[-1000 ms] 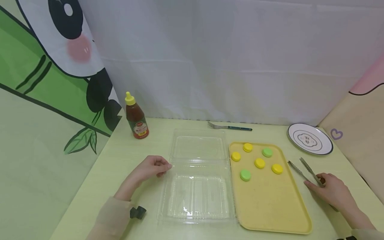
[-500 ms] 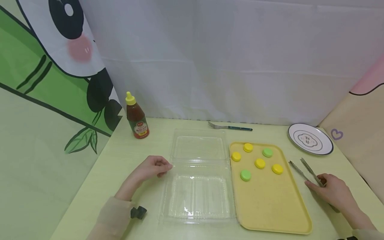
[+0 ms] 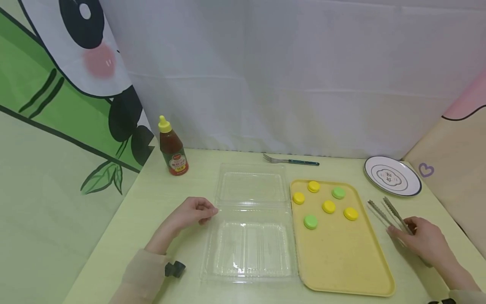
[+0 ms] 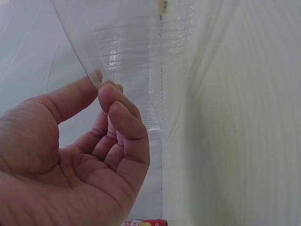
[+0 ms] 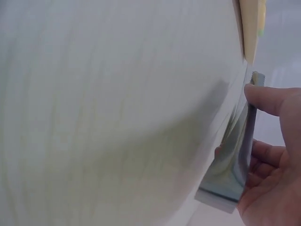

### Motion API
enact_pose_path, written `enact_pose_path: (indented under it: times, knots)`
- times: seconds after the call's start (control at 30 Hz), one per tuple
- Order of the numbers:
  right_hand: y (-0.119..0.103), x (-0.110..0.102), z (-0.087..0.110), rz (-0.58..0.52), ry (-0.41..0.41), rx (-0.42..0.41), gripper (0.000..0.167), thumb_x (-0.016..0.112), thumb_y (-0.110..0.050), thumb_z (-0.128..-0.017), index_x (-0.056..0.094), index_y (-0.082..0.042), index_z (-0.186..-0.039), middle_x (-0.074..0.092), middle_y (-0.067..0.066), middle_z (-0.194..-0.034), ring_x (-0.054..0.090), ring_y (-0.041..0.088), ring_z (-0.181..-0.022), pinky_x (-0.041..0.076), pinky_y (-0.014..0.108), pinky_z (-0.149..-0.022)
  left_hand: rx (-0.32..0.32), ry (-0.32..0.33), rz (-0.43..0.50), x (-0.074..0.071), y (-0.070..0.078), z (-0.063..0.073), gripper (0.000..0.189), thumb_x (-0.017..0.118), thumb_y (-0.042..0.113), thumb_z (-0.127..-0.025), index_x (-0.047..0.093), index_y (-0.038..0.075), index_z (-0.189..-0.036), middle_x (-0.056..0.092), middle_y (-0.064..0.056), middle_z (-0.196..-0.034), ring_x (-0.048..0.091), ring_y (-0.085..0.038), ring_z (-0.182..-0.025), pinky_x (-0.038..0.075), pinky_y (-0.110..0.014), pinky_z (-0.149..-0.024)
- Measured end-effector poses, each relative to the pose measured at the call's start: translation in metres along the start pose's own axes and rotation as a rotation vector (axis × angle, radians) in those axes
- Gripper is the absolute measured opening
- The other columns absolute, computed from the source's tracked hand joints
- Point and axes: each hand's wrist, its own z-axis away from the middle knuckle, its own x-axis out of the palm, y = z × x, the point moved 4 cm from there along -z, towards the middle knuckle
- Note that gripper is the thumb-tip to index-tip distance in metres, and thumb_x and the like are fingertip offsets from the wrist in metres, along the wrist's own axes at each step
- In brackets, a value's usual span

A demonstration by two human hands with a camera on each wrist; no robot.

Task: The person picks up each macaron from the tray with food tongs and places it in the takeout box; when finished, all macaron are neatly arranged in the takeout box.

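Observation:
My left hand (image 3: 191, 212) pinches the edge of a clear plastic clamshell container (image 3: 248, 249) between thumb and forefinger; the left wrist view shows that thin edge (image 4: 84, 52) at the fingertips. The container lies opened flat, its lid (image 3: 251, 183) toward the back. On the right, my right hand (image 3: 423, 238) holds metal tongs (image 3: 398, 216) with thumb and fingers on the two arms, the tips spread apart and pointing away. To the left of the tongs, a yellow tray (image 3: 341, 261) bears several yellow macarons (image 3: 328, 206) and two green macarons (image 3: 310, 221).
A sauce bottle (image 3: 174, 152) with a yellow cap stands at the back left. Along the back edge lies a fork (image 3: 292, 161) with a dark green handle. A white plate (image 3: 392, 176) with a dark rim is at the back right, beyond the tongs. A white cloth (image 3: 265, 84) hangs behind the table.
My right hand has shifted slightly with the tongs, whose tips have moved a little right. The left hand has stayed at the container's edge.

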Motion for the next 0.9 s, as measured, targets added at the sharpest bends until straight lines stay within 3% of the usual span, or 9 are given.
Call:
enact_pose_path:
  times: [0.5, 0.77, 0.9]
  knots:
    - [0.002, -0.012, -0.006, 0.005, 0.054, -0.014, 0.052, 0.07, -0.038, -0.092, 0.061, 0.01, -0.109, 0.064, 0.014, -0.084, 0.056, 0.023, -0.072, 0.041, 0.036, -0.058, 0.006, -0.003, -0.004, 0.001, -0.002, -0.001, 0.022, 0.069, 0.024, -0.095, 0.067, 0.002, -0.098, 0.06, -0.005, -0.071, 0.054, -0.018, -0.069, 0.045, -0.033, -0.069]
    - [-0.006, -0.02, -0.01, 0.025, 0.104, -0.054, 0.046, 0.071, -0.039, -0.091, 0.065, 0.006, -0.101, 0.057, 0.006, -0.076, 0.047, 0.015, -0.064, 0.035, 0.031, -0.055, 0.002, -0.003, -0.005, 0.001, -0.003, -0.002, 0.021, 0.069, 0.022, -0.095, 0.067, 0.001, -0.098, 0.061, -0.005, -0.072, 0.055, -0.018, -0.07, 0.046, -0.033, -0.069]
    - [-0.014, -0.026, -0.011, 0.036, 0.13, -0.08, 0.038, 0.071, -0.04, -0.091, 0.064, -0.002, -0.087, 0.046, 0.0, -0.067, 0.038, 0.009, -0.059, 0.029, 0.029, -0.054, 0.004, -0.002, -0.002, 0.001, -0.003, -0.002, 0.021, 0.069, 0.022, -0.095, 0.067, 0.002, -0.097, 0.06, -0.005, -0.072, 0.055, -0.018, -0.07, 0.046, -0.033, -0.069]
